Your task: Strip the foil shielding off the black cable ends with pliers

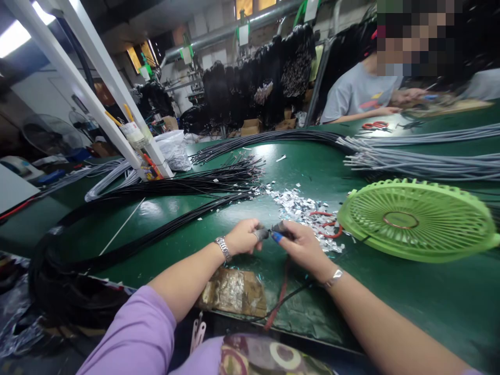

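My left hand and my right hand meet over the green table, fingertips nearly touching. Both are closed in a pinch at the end of a thin black cable, which trails from under my right hand toward the table's front edge. The tip itself is mostly covered by my fingers. Dark wraps cover some fingertips, and blue tape is on my right thumb. Just beyond my hands lie silvery foil scraps and red-handled scissors. Below my left hand is a tape-covered cardboard piece.
A green fan lies to the right. Bundles of black cables curve along the left, and grey cables lie at the far right. A white post rises at the left. A co-worker sits across the table.
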### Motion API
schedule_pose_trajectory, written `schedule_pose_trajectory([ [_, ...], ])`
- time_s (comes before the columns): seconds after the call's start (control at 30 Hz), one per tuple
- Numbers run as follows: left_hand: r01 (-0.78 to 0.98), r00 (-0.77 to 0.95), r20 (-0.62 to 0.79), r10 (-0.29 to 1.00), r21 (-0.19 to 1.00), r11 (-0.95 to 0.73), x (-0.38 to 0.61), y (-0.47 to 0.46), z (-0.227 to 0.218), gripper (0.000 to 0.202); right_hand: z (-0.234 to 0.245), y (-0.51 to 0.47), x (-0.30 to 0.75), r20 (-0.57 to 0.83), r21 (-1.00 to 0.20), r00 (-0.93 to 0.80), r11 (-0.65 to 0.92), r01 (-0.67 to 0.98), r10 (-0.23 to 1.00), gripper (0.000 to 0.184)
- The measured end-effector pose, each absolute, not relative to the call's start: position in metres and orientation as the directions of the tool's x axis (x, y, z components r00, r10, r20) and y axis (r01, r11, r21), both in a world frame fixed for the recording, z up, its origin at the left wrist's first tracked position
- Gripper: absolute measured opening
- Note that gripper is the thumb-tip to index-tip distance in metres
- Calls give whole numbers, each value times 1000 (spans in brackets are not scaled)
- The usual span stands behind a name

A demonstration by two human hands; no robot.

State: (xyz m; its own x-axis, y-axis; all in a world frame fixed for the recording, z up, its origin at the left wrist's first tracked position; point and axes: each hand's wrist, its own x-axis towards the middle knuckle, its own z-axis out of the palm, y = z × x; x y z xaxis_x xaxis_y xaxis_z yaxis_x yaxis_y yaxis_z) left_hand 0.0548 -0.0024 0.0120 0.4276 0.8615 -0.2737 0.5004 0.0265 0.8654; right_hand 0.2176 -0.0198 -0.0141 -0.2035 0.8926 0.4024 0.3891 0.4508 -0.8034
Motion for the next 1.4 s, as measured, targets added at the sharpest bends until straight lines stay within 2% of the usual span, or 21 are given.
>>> schedule_pose_trajectory([
  [0.07, 446, 466, -252, 848, 895, 20, 54, -1, 10, 12, -16, -16, 217, 237, -956, -183, 263, 130, 954, 21],
  [0.13, 436, 459, -204, 865, 900, -18, 54, 0, 9, 14, -16, -12, 216, 127, -989, -158, 137, 53, 979, 23],
  [0.2, 473, 431, -144, 891, 877, -87, 54, -1, 9, 17, -14, -10, 216, 174, -957, -107, 194, 214, 979, 19],
  [0.27, 523, 415, -78, 907, 836, -167, 53, -1, 10, 18, -11, -11, 218, 311, -843, -82, 315, 436, 947, 17],
  [0.33, 560, 410, -25, 912, 796, -230, 52, -1, 10, 18, -9, -13, 219, 386, -760, -132, 396, 515, 913, 16],
  [0.43, 573, 421, -6, 907, 777, -261, 50, 0, 10, 17, -9, -15, 222, 366, -796, -196, 415, 441, 910, 18],
  [0.77, 515, 415, -28, 910, 831, -209, 50, 1, 11, 17, -12, -10, 226, 266, -904, -94, 283, 322, 959, 25],
  [0.93, 521, 408, 6, 913, 820, -238, 50, 1, 12, 18, -15, -9, 227, 119, -977, -124, 138, 165, 985, 26],
  [1.1, 596, 440, 67, 896, 725, -347, 49, 1, 12, 17, -18, -9, 223, -61, -997, -143, -66, -34, 988, 30],
  [1.23, 594, 493, 113, 862, 681, -429, 46, 2, 10, 16, -16, -13, 223, -135, -944, -378, -235, -234, 916, 37],
  [1.3, 572, 520, 102, 848, 696, -434, 45, 4, 8, 15, -15, -13, 224, -119, -951, -464, -236, -202, 878, 37],
  [1.37, 572, 525, 65, 849, 711, -409, 45, 4, 6, 13, -15, -12, 227, -61, -995, -440, -87, -39, 896, 32],
  [1.4, 578, 524, 21, 851, 725, -374, 45, 5, 5, 13, -15, -11, 228, -10, -995, -392, 31, 97, 920, 28],
])
